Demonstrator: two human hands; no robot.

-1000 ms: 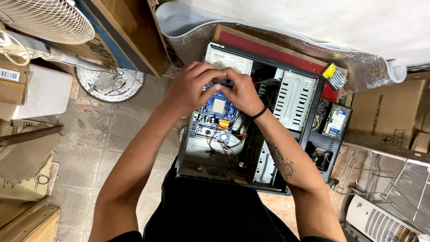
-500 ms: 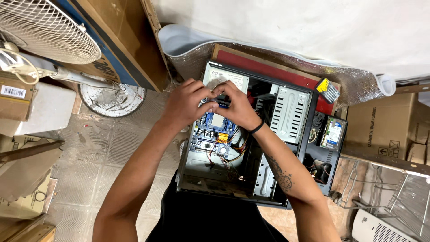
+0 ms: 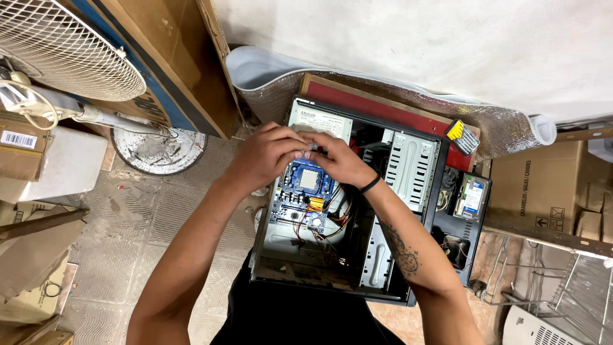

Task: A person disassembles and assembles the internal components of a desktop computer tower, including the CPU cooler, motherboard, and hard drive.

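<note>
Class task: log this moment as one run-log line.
left hand | right hand | both meet above blue motherboard | inside open computer case | small part between fingertips, unclear

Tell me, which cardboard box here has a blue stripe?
The tall cardboard box leaning at the wall, behind the white fan; the other boxes are plain brown.

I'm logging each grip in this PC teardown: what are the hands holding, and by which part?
Both hands, left hand and right hand, pinch a small grey part between their fingertips above the blue motherboard. What it is and where it is gripped cannot be told.
</note>
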